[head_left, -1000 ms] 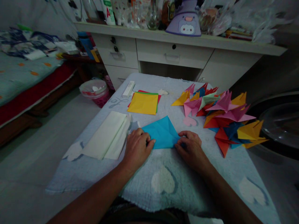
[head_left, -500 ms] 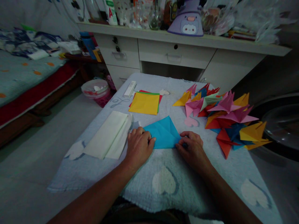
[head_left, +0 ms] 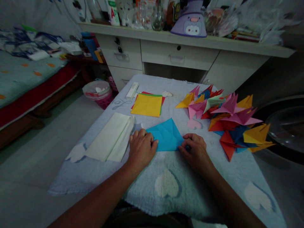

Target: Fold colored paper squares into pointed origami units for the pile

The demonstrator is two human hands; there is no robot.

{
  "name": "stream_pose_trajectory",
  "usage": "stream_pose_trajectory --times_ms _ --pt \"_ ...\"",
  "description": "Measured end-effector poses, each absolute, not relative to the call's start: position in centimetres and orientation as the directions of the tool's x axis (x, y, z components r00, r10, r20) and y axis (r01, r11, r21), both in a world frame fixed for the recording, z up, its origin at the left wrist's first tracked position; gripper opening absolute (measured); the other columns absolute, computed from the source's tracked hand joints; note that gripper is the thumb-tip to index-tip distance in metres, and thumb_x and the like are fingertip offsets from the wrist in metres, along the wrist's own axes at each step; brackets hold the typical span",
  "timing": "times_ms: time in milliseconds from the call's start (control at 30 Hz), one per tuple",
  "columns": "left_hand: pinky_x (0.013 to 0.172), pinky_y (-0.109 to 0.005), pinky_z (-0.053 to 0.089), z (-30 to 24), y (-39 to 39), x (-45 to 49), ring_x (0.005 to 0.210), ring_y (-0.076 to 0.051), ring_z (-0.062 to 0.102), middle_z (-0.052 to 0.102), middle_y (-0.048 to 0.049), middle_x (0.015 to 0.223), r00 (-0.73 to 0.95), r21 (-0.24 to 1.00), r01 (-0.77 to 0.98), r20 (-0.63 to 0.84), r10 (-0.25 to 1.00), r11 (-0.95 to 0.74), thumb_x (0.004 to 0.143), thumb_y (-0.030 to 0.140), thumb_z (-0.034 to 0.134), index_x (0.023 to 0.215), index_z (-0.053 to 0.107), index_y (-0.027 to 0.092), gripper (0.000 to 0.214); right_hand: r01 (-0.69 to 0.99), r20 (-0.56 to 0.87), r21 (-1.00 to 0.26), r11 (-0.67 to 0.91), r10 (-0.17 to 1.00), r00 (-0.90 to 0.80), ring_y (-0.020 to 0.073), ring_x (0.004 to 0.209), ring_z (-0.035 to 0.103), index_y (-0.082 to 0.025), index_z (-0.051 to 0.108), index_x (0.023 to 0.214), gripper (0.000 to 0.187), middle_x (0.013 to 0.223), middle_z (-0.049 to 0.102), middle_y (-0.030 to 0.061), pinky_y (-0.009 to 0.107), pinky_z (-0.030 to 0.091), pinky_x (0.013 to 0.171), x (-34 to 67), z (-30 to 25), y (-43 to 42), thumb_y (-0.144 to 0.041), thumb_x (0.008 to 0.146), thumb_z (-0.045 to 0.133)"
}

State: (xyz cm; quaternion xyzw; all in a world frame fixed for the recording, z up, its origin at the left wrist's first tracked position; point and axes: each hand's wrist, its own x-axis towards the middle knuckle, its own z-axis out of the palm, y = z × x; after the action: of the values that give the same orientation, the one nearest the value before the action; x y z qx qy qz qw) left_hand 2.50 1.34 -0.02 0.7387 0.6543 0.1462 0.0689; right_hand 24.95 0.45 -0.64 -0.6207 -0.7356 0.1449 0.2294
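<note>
blue paper (head_left: 165,135), one, partly folded, centre of the frame, flat on cloth (head_left: 133,202). left hand (head_left: 143,146): fingers curled together on the paper's left end; whether pinching, cannot tell. right hand (head_left: 194,149): thumb and forefinger pinching its right corner. stacked coloured sheets (head_left: 146,105), upper centre. folded paper birds (head_left: 229,104), assorted, right of frame.

Dim, cool light of uncertain source, deep shadow at right, soft, stretched edges
</note>
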Motion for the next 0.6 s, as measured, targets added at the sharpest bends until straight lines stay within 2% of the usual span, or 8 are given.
stream_pose_trajectory --times_ms 600 --pt "0.081 -0.042 0.035 0.27 1.0 2.73 0.095 -0.029 0.049 0.058 -0.0074 0.096 0.103 0.289 0.944 0.2 0.974 -0.16 0.086 0.035 0.062 0.095 0.056 0.02 0.019 0.846 0.161 -0.495 0.198 0.978 -0.135 0.0292 0.106 0.05 -0.022 0.065 0.072 0.009 0.111 0.06 0.0075 0.049 0.036 0.092 25.08 -0.73 0.42 -0.026 0.08 0.064"
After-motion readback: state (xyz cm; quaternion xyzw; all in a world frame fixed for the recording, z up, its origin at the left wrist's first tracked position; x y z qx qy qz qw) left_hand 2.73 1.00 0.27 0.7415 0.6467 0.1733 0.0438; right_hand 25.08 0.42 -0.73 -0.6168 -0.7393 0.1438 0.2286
